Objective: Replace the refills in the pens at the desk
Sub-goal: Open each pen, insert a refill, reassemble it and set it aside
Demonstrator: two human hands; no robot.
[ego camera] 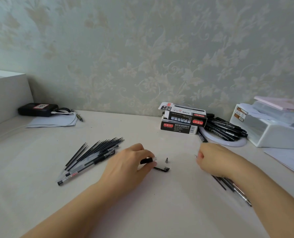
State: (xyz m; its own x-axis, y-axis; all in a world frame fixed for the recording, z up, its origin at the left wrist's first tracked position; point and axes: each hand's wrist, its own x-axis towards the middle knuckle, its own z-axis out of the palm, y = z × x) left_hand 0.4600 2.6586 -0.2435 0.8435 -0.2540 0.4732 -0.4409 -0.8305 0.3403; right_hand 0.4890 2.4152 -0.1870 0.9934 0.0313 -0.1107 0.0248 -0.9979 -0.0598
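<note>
My left hand [131, 163] grips a pen barrel [148, 160] with a black grip and clear open end, pointing right. Just right of it a small metal pen tip [166, 160] stands on the desk, and a black pen cap [162, 169] lies below it. My right hand [213, 158] pinches a thin refill whose metal point [195, 155] sticks out to the left. Several black refills and clear pens [93, 154] are fanned out at the left. A few more refills and pens [232, 188] lie under my right wrist.
Two stacked black pen boxes [182, 120] sit by the wall, with a heap of black markers [226, 128] on a white ring beside them. A white organiser [271, 129] stands at the right, papers [287, 159] in front. A black device with cable [38, 109] lies at back left.
</note>
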